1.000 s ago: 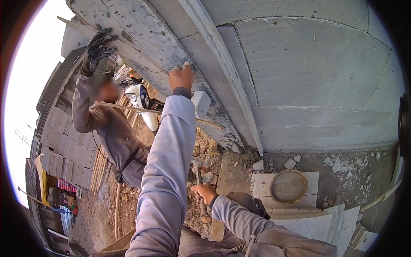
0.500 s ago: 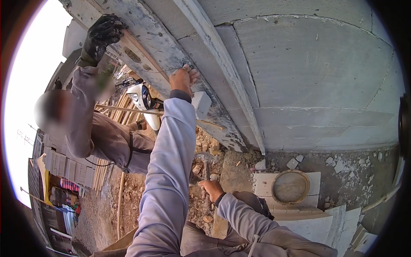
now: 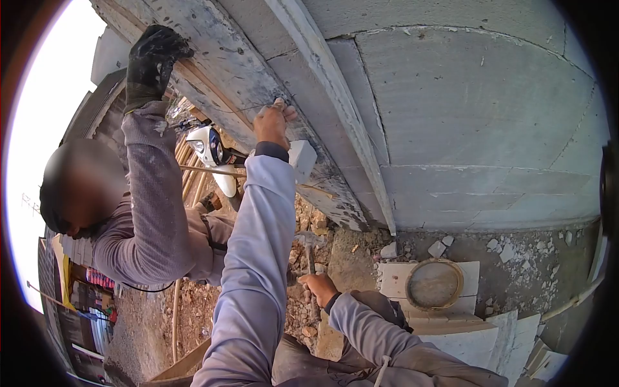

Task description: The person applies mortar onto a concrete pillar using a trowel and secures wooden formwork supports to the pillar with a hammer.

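Observation:
My left hand (image 3: 274, 124) is raised against a cement-stained board (image 3: 251, 61), its fingers curled together at the face. Thin dark wire (image 3: 259, 106) shows by the fingertips; whatever they pinch is too small to make out. Just beside that wrist is a pale block (image 3: 302, 161). Lower down, my right hand (image 3: 319, 287) is closed around the handle of a hammer (image 3: 311, 240), whose metal head points away over the rubble. To the left, a co-worker's black-gloved hand (image 3: 155, 61) grips the edge of a wooden strip (image 3: 216, 90) along the board.
Grey block wall (image 3: 471, 109) fills the right side, with a narrow upright post (image 3: 335, 84) in front. A round pan (image 3: 435, 284) rests on pale slabs. Rubble (image 3: 306, 329) covers the ground. Behind the co-worker (image 3: 155, 226) stand a white motorbike (image 3: 207, 145) and stacked poles.
The co-worker has leaned in closer, with head and arm shifted, the gloved hand still at the wooden strip. Both of my hands stay nearly where they were.

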Tool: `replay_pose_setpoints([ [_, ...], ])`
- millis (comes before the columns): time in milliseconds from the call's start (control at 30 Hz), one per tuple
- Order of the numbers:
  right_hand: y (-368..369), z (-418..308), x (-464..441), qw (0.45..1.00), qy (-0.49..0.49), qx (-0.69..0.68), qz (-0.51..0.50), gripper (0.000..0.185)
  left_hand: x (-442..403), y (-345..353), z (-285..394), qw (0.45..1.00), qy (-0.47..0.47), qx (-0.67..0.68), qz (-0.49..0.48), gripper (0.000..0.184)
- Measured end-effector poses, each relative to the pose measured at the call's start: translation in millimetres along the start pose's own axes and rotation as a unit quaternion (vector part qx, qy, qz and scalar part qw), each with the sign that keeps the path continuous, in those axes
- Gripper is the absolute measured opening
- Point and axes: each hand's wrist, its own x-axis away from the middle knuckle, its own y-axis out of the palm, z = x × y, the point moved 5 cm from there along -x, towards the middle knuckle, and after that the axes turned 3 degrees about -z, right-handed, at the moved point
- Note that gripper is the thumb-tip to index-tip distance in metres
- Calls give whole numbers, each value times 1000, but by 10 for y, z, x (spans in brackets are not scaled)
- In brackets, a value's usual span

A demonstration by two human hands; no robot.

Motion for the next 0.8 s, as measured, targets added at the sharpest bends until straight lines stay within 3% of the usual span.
replay_pose_setpoints([
  [800,17,27,-56,999,3,-17,-42,15,29,21,2,999,34,26,17,18],
])
